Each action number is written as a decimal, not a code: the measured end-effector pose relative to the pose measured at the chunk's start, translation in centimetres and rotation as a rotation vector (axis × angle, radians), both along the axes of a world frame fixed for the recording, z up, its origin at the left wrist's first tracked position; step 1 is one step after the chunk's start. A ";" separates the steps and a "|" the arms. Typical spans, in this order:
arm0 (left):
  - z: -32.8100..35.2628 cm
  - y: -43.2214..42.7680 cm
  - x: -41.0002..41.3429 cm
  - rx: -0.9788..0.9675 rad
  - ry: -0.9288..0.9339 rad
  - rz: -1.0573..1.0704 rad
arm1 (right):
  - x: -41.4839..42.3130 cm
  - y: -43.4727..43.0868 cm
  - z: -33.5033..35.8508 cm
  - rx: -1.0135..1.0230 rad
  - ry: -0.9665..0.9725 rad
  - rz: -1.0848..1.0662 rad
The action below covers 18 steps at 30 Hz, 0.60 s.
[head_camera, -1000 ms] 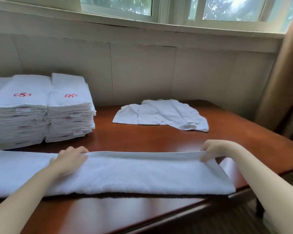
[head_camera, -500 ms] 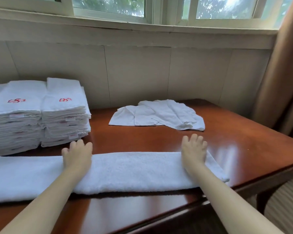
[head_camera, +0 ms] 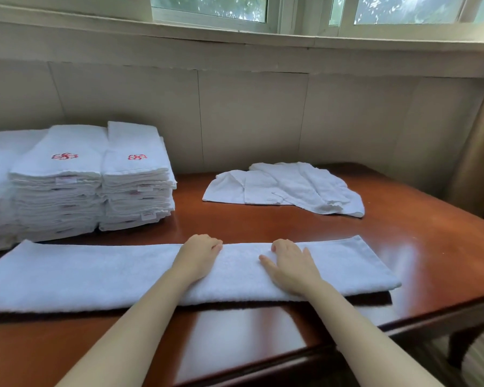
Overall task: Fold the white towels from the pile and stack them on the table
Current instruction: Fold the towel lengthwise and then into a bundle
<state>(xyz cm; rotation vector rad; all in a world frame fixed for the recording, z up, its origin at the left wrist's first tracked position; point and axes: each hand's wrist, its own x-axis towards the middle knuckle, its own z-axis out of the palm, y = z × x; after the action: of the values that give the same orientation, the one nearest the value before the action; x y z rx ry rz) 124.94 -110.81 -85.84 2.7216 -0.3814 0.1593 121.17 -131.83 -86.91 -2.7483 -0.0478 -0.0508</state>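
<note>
towel: folded strip across table front, left end cut off | left hand, right hand: on its middle, fingertips bent at far edge, pinch or press unclear | stacks far-left, partly cut off | pile behind, wood between

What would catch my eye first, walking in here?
A long white towel, folded into a strip, lies across the front of the table, with the left hand and right hand resting on its middle. Behind it at the left stand stacks of folded towels with red emblems; a loose rumpled towel lies at the back.
</note>
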 end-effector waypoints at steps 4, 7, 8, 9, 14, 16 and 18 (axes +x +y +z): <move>0.2 4.2 -2.3 -0.090 0.072 0.012 | 0.4 1.5 0.7 -0.181 0.070 -0.092; -0.6 10.2 -4.7 -0.139 -0.208 0.458 | 0.6 6.8 1.4 -0.372 0.034 -0.037; -0.8 12.3 -5.7 -0.263 -0.282 0.681 | 0.6 9.2 1.5 -0.343 0.012 0.018; -0.9 14.4 -6.7 -0.413 -0.325 0.908 | 0.6 11.7 1.6 -0.289 -0.002 0.068; 0.2 23.5 -9.1 -1.263 -0.333 1.459 | 0.1 20.1 -0.1 -0.122 0.026 0.294; 0.8 24.7 -8.7 -1.471 -0.268 1.367 | -0.1 20.4 -1.1 -0.149 0.008 0.295; 1.5 25.0 -8.1 -1.616 -0.218 1.287 | 0.0 20.3 -1.5 -0.143 0.002 0.266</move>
<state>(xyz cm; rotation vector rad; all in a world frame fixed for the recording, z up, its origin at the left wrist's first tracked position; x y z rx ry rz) 116.80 -85.86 -84.30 0.9565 1.0434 0.6903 121.12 -111.58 -88.42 -2.8579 -0.4307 0.0301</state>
